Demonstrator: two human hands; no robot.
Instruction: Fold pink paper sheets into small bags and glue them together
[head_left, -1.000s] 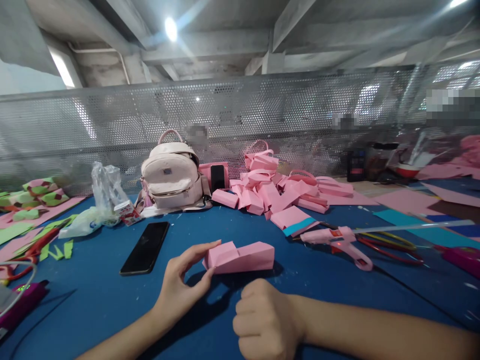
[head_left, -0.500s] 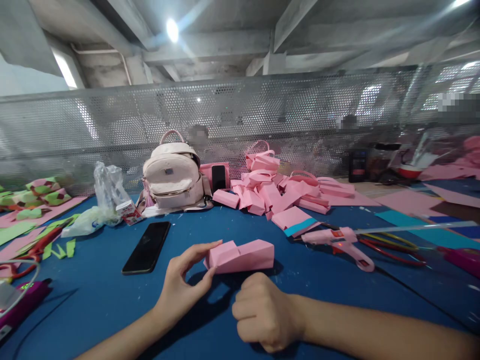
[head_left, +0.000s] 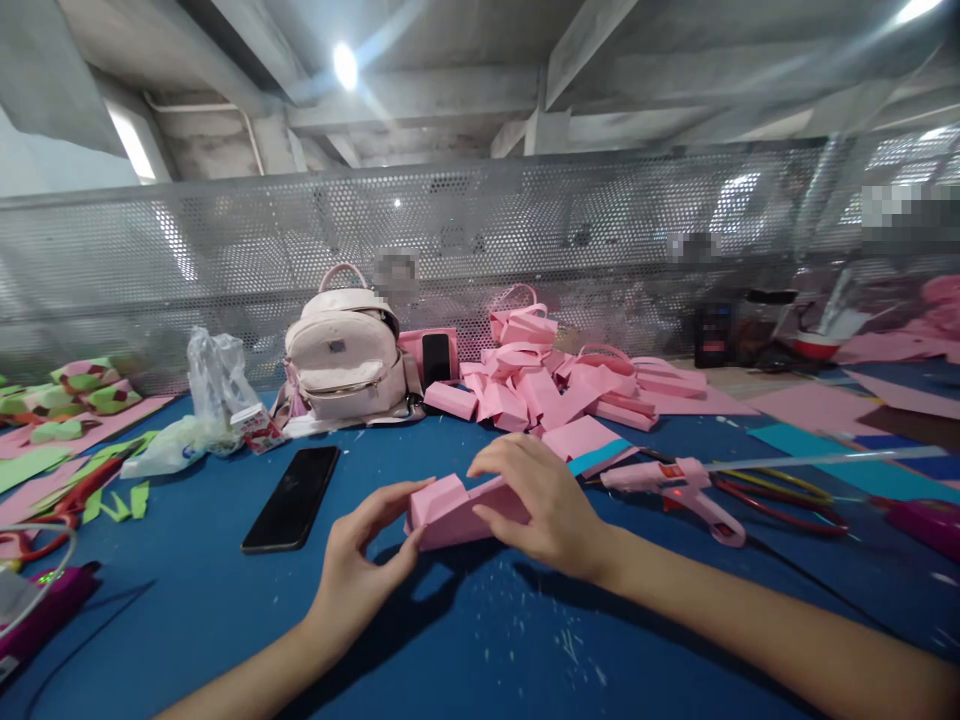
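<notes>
A folded pink paper box (head_left: pixel 442 520) lies between my hands in the head view, just above the blue tabletop. My left hand (head_left: pixel 367 560) pinches its left end, thumb at the near side and fingers at the top edge. Over the right part of the box arches my right hand (head_left: pixel 544 510), its thumb on the near wall and its fingers reaching across the top; they hide that end. To the right lies a pink glue gun (head_left: pixel 686 483) with a clear glue stick in its back. A black phone (head_left: pixel 292 500) rests flat to the left.
Behind stand a cream backpack (head_left: pixel 341 350) and a heap of pink paper boxes (head_left: pixel 532 385). Red-handled scissors (head_left: pixel 64 510) and green paper scraps (head_left: pixel 116 503) are at the left. Pliers (head_left: pixel 784 500) and blue paper strips (head_left: pixel 825 455) lie right. A perforated metal panel (head_left: pixel 247 260) closes the back.
My right hand has risen from the tabletop as a fist, opened, and come over the right part of the pink paper box. The left hand keeps its pinch.
</notes>
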